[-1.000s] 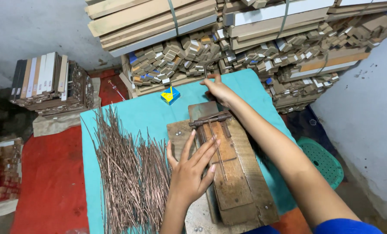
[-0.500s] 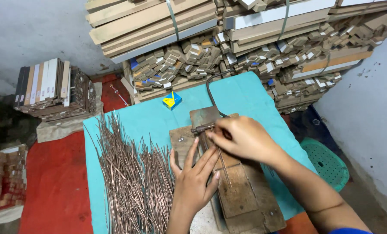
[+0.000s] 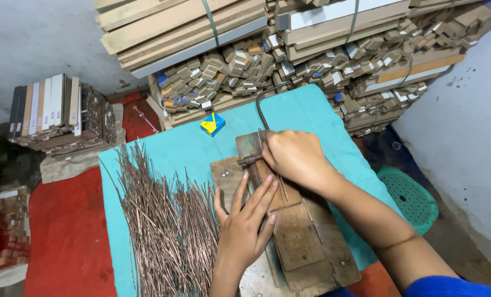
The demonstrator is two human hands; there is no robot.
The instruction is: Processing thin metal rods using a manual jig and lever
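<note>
hiding the lever's grip, clenched right hand (image 3: 296, 159); left hand (image 3: 244, 226) flat, released, on wooden jig (image 3: 306, 242)

A small, square blue-and-yellow box (image 3: 213, 124) lies on the teal cloth (image 3: 306, 118), far from the person, just before the stacked wood.

Single head view, steep downward, close above teal table (image 3: 311, 118), facing stacked wood (image 3: 311, 49).

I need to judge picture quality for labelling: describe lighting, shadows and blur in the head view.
Head view: soft, even light, no glare; faint shadows under the right hand and left hand; copper rods and wooden jig sharp; dim at the left edge; stacked wooden strips bow slightly from the wide lens.
</note>
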